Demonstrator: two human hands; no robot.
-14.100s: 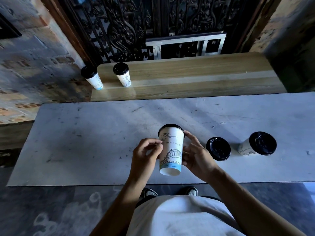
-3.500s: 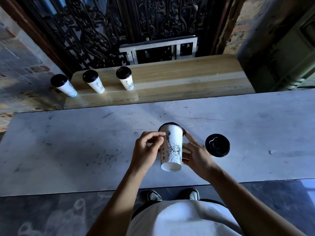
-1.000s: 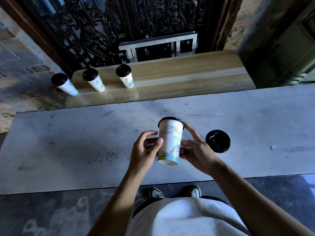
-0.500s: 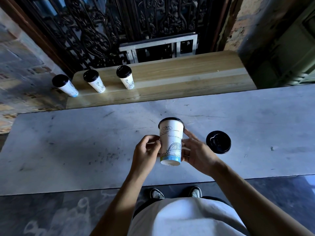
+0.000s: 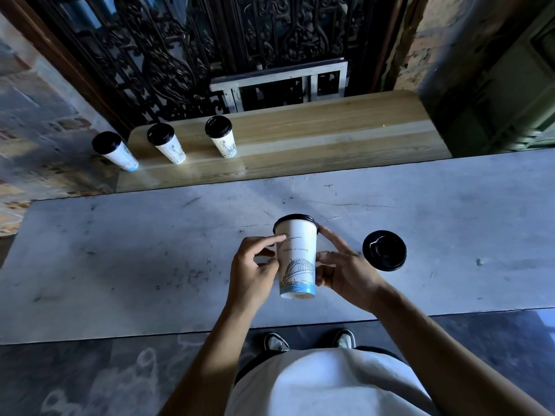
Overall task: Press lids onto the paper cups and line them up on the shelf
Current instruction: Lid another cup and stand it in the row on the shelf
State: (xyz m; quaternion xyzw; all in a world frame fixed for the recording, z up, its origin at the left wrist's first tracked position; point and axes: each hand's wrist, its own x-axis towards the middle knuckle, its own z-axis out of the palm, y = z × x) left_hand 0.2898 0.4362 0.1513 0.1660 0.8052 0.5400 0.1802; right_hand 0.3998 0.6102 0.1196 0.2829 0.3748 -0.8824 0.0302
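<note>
Cup (image 5: 297,256) turned since, both hands gripping

Place: a café-like takeaway spot
Signs: lidded paper cups (image 5: 164,143) on a wooden shelf (image 5: 315,136); scuffed bench (image 5: 120,250); ornate iron grille (image 5: 186,40); brick walls (image 5: 27,121)

The white paper cup with a black plastic lid (image 5: 297,256) carries dark line drawings, a bridge among them, above a blue band at its base. The three white lidded cups (image 5: 220,136) seem similarly printed. The long wooden shelf (image 5: 330,136) shows pale grain stripes.
</note>
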